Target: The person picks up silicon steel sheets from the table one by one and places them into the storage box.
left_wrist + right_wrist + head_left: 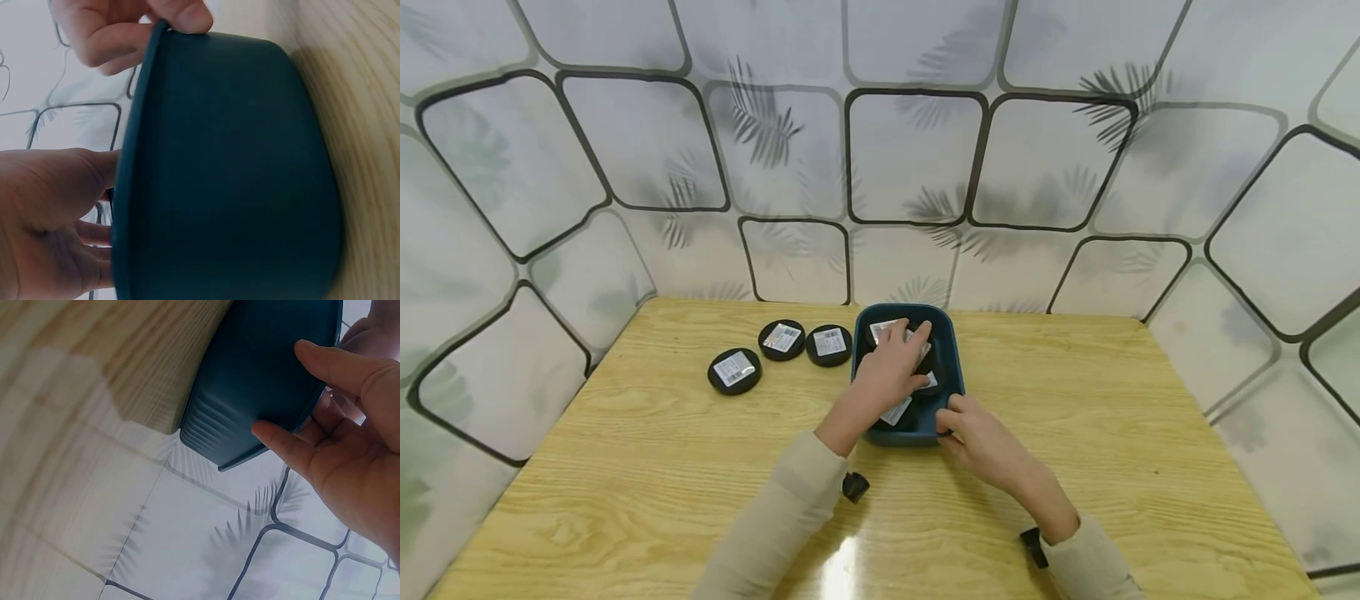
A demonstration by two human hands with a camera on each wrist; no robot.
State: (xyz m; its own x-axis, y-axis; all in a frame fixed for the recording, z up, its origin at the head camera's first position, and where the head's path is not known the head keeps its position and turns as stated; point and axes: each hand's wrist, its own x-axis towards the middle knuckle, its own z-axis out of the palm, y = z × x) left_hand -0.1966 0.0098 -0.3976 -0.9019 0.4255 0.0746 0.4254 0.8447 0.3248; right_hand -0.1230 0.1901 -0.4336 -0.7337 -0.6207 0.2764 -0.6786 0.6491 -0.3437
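Note:
A dark blue plastic bin [957, 367] stands near the table's back edge, holding several round black discs with white barcode labels. My left hand [889, 367] reaches into it, fingers spread over a labelled disc [878, 332]. In the left wrist view the left hand [50, 225] passes behind the bin's rim [128, 187], which hides its fingertips. At the near right corner my right hand [981, 437] grips the rim. The right wrist view shows the right hand [350, 431] with thumb and fingers on the bin's wall [250, 381].
Left of the bin, three similar black discs lie label up on the wooden table [662, 467]: one far left [734, 371], one behind it [782, 339] and one close to the bin [829, 345]. A patterned curtain [910, 158] hangs behind the table.

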